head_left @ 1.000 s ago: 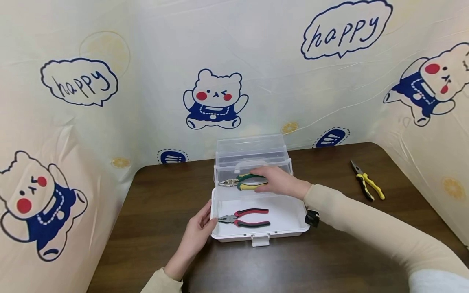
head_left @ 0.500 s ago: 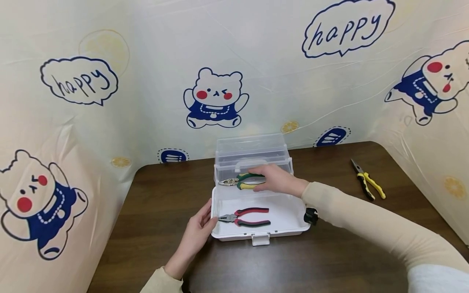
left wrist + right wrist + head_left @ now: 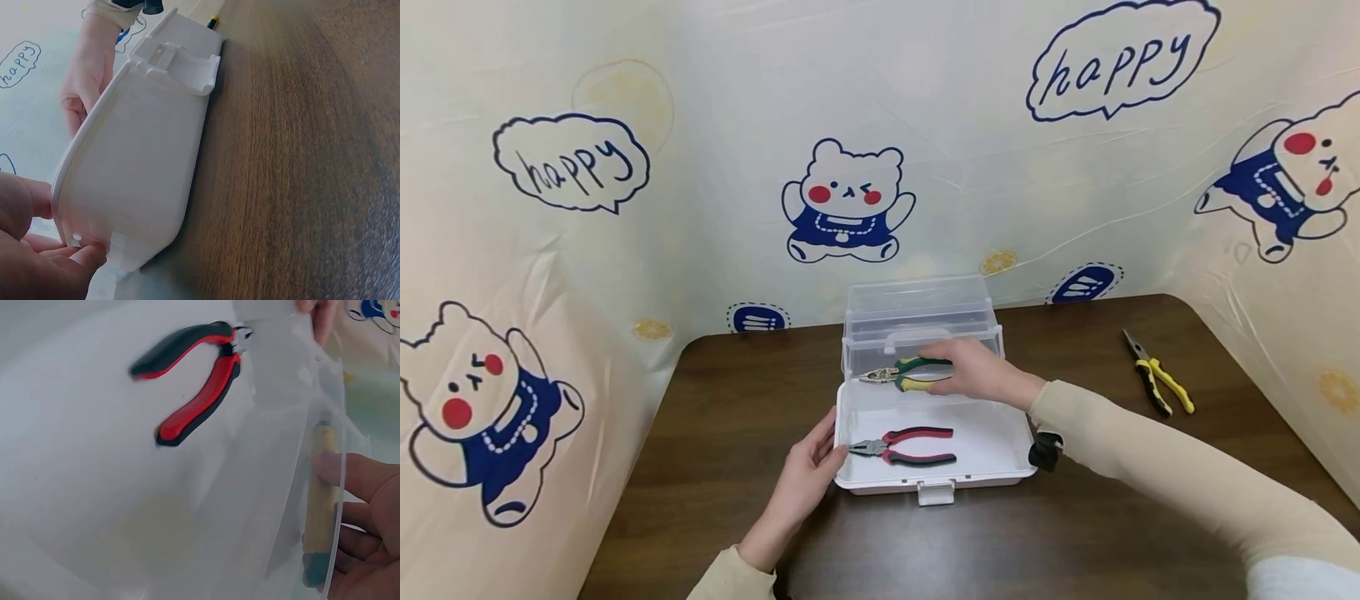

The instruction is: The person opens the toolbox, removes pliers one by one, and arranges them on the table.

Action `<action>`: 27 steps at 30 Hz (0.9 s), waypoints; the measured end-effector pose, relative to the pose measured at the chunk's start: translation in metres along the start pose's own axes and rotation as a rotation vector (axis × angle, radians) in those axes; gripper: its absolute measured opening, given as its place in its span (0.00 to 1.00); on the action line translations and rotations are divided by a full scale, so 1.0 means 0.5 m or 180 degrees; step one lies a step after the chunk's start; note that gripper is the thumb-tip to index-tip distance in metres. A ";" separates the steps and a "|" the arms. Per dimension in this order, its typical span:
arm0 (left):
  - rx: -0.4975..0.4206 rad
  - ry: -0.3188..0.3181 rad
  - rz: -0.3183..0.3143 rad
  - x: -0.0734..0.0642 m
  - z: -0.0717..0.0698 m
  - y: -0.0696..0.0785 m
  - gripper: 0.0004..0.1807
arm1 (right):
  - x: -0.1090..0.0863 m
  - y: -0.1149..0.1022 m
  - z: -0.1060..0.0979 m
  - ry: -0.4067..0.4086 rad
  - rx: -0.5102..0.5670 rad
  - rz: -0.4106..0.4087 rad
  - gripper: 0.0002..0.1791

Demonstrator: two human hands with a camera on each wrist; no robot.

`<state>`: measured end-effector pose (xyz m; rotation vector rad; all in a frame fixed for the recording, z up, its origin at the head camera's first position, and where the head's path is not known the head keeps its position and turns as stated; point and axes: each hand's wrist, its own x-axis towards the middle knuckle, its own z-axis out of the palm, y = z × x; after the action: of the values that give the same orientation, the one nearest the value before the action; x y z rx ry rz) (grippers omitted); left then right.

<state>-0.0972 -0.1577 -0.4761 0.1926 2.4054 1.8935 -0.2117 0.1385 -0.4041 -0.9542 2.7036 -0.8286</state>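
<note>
A white toolbox stands with its translucent lid raised at the back. My left hand grips the box's left wall near the front corner; in the left wrist view its thumb and fingers pinch the rim. Over the rear of the box, my right hand holds green-and-yellow combination pliers by the handles, nose pointing left. The right wrist view shows those pliers through a clear plastic wall. Red-and-black pliers lie on the box floor, nose to the left.
Yellow-and-black needle-nose pliers lie on the brown table to the right. A white latch hangs from the box's front. Behind the table hangs a printed curtain.
The right hand and the green-and-yellow pliers have shifted slightly to the right over the box. The head view has shifted a little. The left hand keeps its grip on the box.
</note>
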 end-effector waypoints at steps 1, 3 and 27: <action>0.0005 0.0001 -0.0016 0.000 0.000 0.000 0.34 | -0.005 0.000 -0.003 0.0017 0.0019 0.0017 0.32; 0.0031 0.0005 -0.0049 0.001 0.000 0.001 0.34 | -0.014 0.002 -0.008 0.0068 0.0043 0.0036 0.32; 0.0068 0.0009 -0.0127 0.003 -0.003 -0.002 0.35 | -0.195 0.048 -0.084 0.0587 -0.0008 0.0646 0.33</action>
<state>-0.0987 -0.1591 -0.4766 0.1424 2.4134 1.8533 -0.1612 0.2334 -0.3855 -0.6164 2.8946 -0.9118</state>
